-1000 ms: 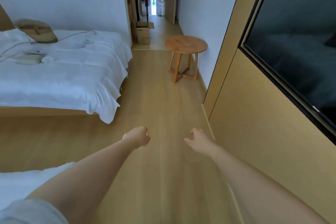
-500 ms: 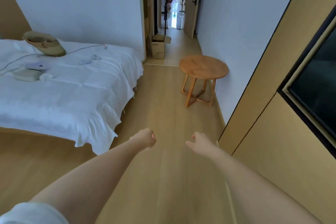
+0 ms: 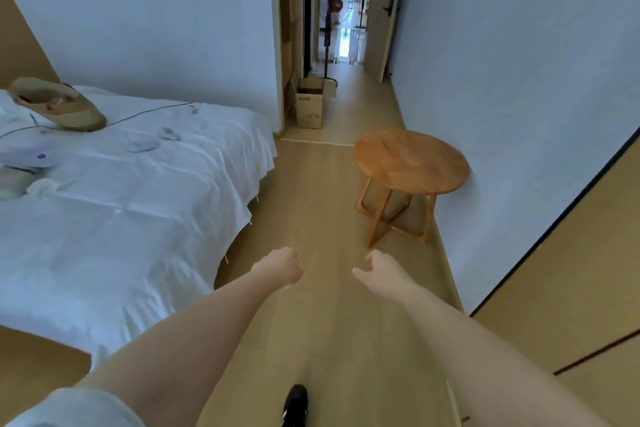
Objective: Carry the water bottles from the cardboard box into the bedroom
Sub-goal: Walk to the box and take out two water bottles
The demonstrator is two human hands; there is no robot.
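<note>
Left hand (image 3: 280, 267) fisted, right hand (image 3: 379, 270) loosely curled.

A home bedroom: wide bed with rumpled white sheets (image 3: 131, 211), woven straw basket (image 3: 57, 109) lying on it, small round wooden side table (image 3: 410, 161) against pale wall, light wood-plank floor (image 3: 322, 218), open doorway onto hallway with brown cardboard box (image 3: 309, 104).
</note>
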